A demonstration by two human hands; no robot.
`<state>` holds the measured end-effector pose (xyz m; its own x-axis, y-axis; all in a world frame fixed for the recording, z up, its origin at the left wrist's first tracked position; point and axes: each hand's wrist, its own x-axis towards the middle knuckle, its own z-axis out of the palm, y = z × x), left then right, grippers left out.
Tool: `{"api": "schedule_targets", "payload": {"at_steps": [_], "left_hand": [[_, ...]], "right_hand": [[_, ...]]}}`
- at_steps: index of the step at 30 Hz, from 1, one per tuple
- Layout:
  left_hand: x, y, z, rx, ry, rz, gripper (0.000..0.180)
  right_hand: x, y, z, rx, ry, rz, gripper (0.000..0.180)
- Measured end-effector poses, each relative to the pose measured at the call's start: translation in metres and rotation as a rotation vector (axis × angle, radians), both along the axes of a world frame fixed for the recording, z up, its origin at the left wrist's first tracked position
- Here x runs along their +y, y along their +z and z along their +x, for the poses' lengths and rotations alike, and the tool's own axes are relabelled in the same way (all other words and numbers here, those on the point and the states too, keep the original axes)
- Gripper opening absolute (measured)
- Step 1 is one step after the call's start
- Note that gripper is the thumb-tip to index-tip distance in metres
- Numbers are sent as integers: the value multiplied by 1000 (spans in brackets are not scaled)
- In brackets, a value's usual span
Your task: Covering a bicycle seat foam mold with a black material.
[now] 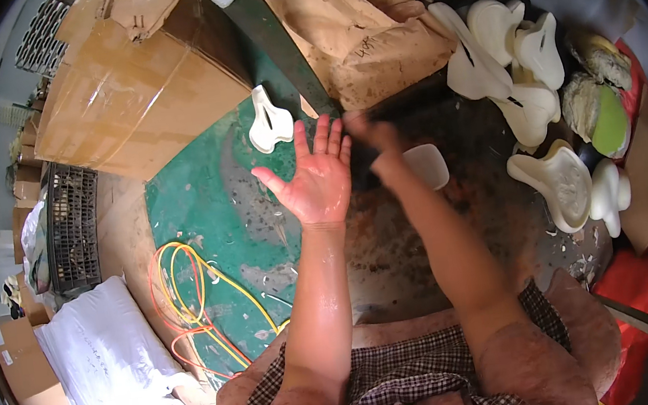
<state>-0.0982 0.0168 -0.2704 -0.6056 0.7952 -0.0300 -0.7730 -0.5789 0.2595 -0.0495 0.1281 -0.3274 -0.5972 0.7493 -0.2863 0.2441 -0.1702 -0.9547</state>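
My left hand [317,175] is held up over the work table, palm in view, fingers and thumb spread and nothing in it. Just to its right, my right hand [375,135] is smeared by motion, so its fingers cannot be made out. A white bicycle saddle pad [271,120] with a slot down its middle lies on the green surface, beyond and to the left of my left hand. Close to my right wrist sits a small whitish, translucent tub [426,167], partly covered by the forearm.
Several cream saddle pads [553,186] are piled at the right, beside a green-and-white piece [610,123]. A big cardboard box [138,104] stands far left, and brown paper [369,43] lies at the back. Yellow and orange hoses [201,290] coil at left near a white sack [108,358].
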Motion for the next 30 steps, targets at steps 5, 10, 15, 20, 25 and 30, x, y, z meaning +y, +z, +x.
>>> {"api": "schedule_targets", "payload": {"at_steps": [5,10,15,20,25,30], "left_hand": [[-21,-12,-30,140,141,-39,100],[-10,-13,-1,44,37,-154,97],[-9,7,18,36,-215,19,105],[-2,-11,13,-41,-118,-87,109],[8,-1,42,-4,-332,-87,119],[-8,-5,6,77,-258,-34,118]], "right_hand": [[-83,46,6,-66,115,625,44],[-45,56,1,-460,159,619,44],[46,31,22,-365,-38,651,48],[-16,5,9,276,23,1013,47],[66,-19,33,-59,-228,24,51],[61,23,61,220,98,109,52]]}}
